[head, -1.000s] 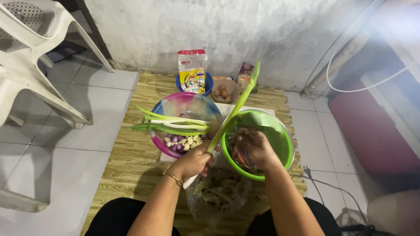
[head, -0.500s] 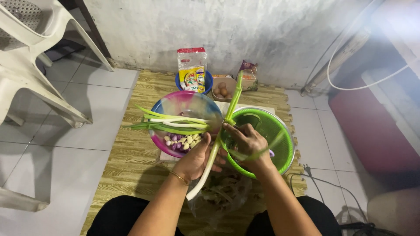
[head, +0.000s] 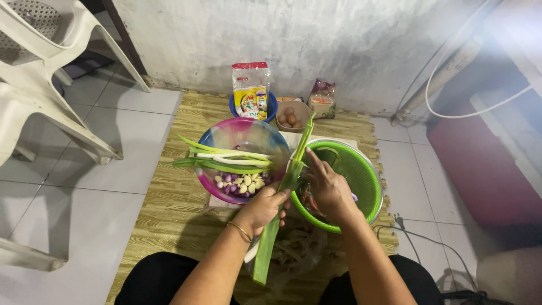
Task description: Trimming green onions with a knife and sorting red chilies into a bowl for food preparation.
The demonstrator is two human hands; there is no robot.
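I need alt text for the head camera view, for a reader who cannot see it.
Both hands, left hand and right hand, hold a long green leek over a green colander. Beside it, a multicoloured bowl holds more leeks, shallots and garlic on a woven mat.

Tiled floor [head: 113, 186] under a woven mat [head: 175, 209]. On the mat: multicoloured bowl [head: 248, 138], green colander [head: 361, 175], blue bowl [head: 232, 107], brown bowl of eggs [head: 292, 116], small packet [head: 322, 99], clear bag [head: 299, 248]. White plastic chairs [head: 51, 73] left, on the tiles.

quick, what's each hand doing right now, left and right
Left hand: closed around the long green leek stalk, gripping it mid-length.
Right hand: fingers on the same stalk higher up, over the green colander; whether it grips cannot be told.
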